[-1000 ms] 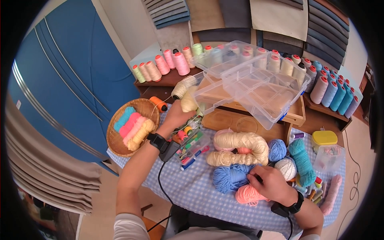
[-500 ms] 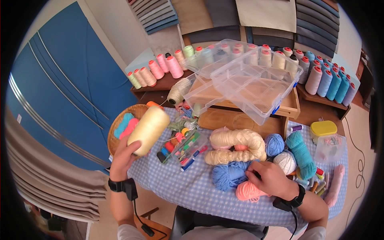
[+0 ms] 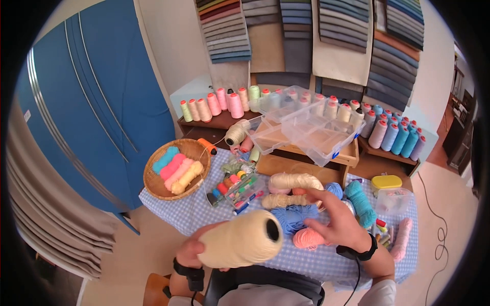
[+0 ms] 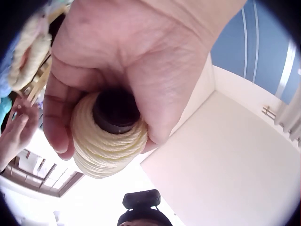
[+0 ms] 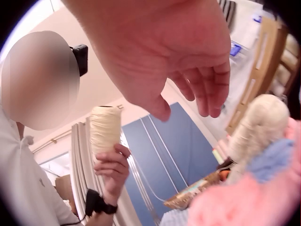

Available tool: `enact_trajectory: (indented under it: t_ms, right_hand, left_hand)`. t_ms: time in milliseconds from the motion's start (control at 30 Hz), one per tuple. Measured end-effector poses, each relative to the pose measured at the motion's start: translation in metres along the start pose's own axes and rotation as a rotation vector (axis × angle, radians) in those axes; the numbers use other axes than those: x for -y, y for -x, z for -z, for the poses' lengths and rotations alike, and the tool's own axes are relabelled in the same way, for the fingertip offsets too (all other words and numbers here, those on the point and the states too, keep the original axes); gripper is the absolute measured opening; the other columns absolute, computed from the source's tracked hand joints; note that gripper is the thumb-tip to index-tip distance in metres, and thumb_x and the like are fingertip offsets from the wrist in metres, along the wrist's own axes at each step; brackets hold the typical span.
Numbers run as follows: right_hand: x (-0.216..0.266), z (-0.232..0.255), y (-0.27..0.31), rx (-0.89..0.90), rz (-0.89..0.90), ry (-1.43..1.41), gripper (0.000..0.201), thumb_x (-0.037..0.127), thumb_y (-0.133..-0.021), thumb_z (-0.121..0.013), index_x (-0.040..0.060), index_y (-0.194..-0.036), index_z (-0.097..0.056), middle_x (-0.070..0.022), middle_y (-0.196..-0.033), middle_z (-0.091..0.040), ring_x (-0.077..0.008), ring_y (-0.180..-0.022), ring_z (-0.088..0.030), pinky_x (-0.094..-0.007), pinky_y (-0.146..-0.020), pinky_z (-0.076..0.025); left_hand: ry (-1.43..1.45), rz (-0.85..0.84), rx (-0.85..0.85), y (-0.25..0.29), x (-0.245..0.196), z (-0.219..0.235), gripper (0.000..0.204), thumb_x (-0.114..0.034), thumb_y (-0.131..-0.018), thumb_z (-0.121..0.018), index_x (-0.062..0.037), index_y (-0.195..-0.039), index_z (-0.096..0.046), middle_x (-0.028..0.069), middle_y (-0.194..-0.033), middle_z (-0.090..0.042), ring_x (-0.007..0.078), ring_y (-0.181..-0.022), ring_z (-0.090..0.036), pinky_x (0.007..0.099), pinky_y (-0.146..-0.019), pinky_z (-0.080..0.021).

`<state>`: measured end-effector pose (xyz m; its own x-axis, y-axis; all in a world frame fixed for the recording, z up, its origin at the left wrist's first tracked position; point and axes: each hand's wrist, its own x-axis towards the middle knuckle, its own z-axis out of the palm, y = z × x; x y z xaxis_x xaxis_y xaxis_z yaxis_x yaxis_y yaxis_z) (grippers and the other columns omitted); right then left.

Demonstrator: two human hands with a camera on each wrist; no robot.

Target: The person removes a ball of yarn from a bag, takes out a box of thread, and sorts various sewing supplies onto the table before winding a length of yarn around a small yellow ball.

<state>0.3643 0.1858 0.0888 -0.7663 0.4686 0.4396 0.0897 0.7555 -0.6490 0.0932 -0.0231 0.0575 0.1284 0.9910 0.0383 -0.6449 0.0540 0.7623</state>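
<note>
A large cream cone of thread (image 3: 237,240) with a dark hollow core is gripped by my left hand (image 3: 190,251), in front of my body at the table's near edge. Fingers and thumb wrap one end of it in the left wrist view, around the dark core (image 4: 116,113). My right hand (image 3: 341,220) is raised with fingers spread and holds nothing, to the right of the cone. Below it lie a coral-pink yarn ball (image 3: 308,238) and a blue yarn ball (image 3: 292,218). In the right wrist view the cone (image 5: 105,128) stands upright, apart from the right hand.
A wicker basket (image 3: 151,184) with several small skeins sits at the left. A braided cream skein (image 3: 293,181), a teal skein (image 3: 360,204) and a box of small threads (image 3: 244,191) lie on the checked cloth. A clear divided case (image 3: 316,133) stands open behind.
My left hand has carried the cream cone from the back left of the table, past the basket, to the front. My right hand has lifted off the yarn and spread its fingers. The head view has tilted up.
</note>
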Motion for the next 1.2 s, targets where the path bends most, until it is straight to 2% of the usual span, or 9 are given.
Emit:
enact_trajectory:
  t_ms: [200, 400, 467, 600, 667, 733, 933, 1067, 1200]
  right_hand:
    - [0.034, -0.015, -0.021, 0.388, 0.336, -0.216, 0.079, 0.028, -0.083, -0.069, 0.0030, -0.147, -0.030, -0.0165, -0.149, -0.036, -0.0333, -0.137, -0.036, -0.0441, -0.115, -0.023]
    - [0.035, -0.028, -0.029, 0.550, 0.520, -0.211, 0.068, 0.034, -0.089, -0.059, 0.0048, -0.146, -0.036, -0.0150, -0.141, -0.048, -0.0326, -0.131, -0.044, -0.0419, -0.105, -0.036]
    - [0.039, -0.027, -0.024, 0.715, 0.165, -0.296, 0.063, 0.032, -0.090, -0.057, 0.0080, -0.145, -0.038, -0.0161, -0.132, -0.055, -0.0328, -0.122, -0.051, -0.0403, -0.100, -0.041]
    - [0.001, -0.032, -0.009, 0.641, -0.051, -0.840, 0.043, 0.019, -0.086, -0.063, 0.0089, -0.128, -0.056, -0.0159, -0.121, -0.061, -0.0348, -0.104, -0.059, -0.0407, -0.093, -0.046]
    - [0.002, -0.037, -0.015, 0.317, 0.291, -0.421, 0.029, 0.014, -0.088, -0.060, 0.0043, -0.116, -0.061, -0.0186, -0.108, -0.064, -0.0357, -0.094, -0.062, -0.0410, -0.085, -0.048]
    - [-0.011, -0.046, -0.018, 0.345, 0.164, -0.196, 0.017, 0.013, -0.097, -0.049, 0.0035, -0.105, -0.060, -0.0230, -0.077, -0.060, -0.0363, -0.072, -0.061, -0.0430, -0.068, -0.048]
    - [0.008, -0.027, -0.029, 0.309, -0.127, -0.293, 0.016, 0.013, -0.097, -0.050, 0.0044, -0.107, -0.060, -0.0183, -0.075, -0.062, -0.0371, -0.066, -0.061, -0.0422, -0.063, -0.049]
    - [0.000, -0.036, -0.028, 0.273, -0.007, -0.096, 0.016, 0.015, -0.096, -0.053, 0.0044, -0.107, -0.059, -0.0170, -0.074, -0.064, -0.0343, -0.068, -0.065, -0.0427, -0.059, -0.052]
    - [0.000, -0.027, -0.025, 0.310, 0.013, -0.075, 0.016, 0.015, -0.096, -0.053, 0.0046, -0.107, -0.058, -0.0156, -0.079, -0.066, -0.0340, -0.064, -0.064, -0.0398, -0.056, -0.052]
  left_hand:
    - [-0.067, 0.245, 0.241, -0.044, 0.017, -0.039, 0.087, -0.049, -0.077, -0.067, 0.0062, -0.137, -0.037, 0.0213, -0.105, -0.062, 0.0216, -0.068, -0.064, 0.0294, -0.054, -0.051]
    - [-0.189, 0.390, 0.327, -0.054, 0.029, -0.052, 0.083, -0.051, -0.083, -0.061, 0.0036, -0.140, -0.035, 0.0152, -0.098, -0.062, 0.0181, -0.068, -0.063, 0.0290, -0.055, -0.050]
    - [-0.256, 0.337, 0.286, -0.056, 0.029, -0.049, 0.100, -0.061, -0.070, -0.071, 0.0066, -0.137, -0.039, 0.0199, -0.119, -0.059, 0.0258, -0.080, -0.068, 0.0371, -0.062, -0.056]
    - [-0.106, 0.283, 0.336, -0.049, 0.015, -0.040, 0.097, -0.061, -0.074, -0.069, 0.0063, -0.137, -0.038, 0.0213, -0.110, -0.060, 0.0254, -0.077, -0.065, 0.0347, -0.062, -0.053]
    - [-0.046, 0.193, 0.284, -0.052, 0.000, -0.033, 0.097, -0.064, -0.075, -0.068, 0.0063, -0.135, -0.039, 0.0202, -0.102, -0.063, 0.0216, -0.072, -0.063, 0.0317, -0.059, -0.050]
    - [0.022, 0.114, 0.353, -0.067, -0.003, -0.012, 0.094, -0.066, -0.077, -0.066, 0.0050, -0.134, -0.041, 0.0205, -0.105, -0.063, 0.0214, -0.072, -0.062, 0.0328, -0.058, -0.049]
    - [-0.131, -0.001, 0.066, -0.095, -0.019, 0.007, 0.080, -0.053, -0.080, -0.071, 0.0022, -0.132, -0.044, 0.0154, -0.107, -0.061, 0.0197, -0.083, -0.061, 0.0322, -0.067, -0.049]
    - [-0.848, -0.280, -0.219, -0.121, -0.024, 0.006, 0.070, -0.035, -0.078, -0.079, 0.0017, -0.128, -0.047, 0.0101, -0.111, -0.059, 0.0153, -0.097, -0.057, 0.0302, -0.083, -0.047]
    - [-0.712, -0.258, -0.147, -0.134, -0.043, -0.013, 0.068, -0.027, -0.075, -0.081, 0.0015, -0.128, -0.049, 0.0088, -0.118, -0.057, 0.0150, -0.111, -0.053, 0.0297, -0.095, -0.042]
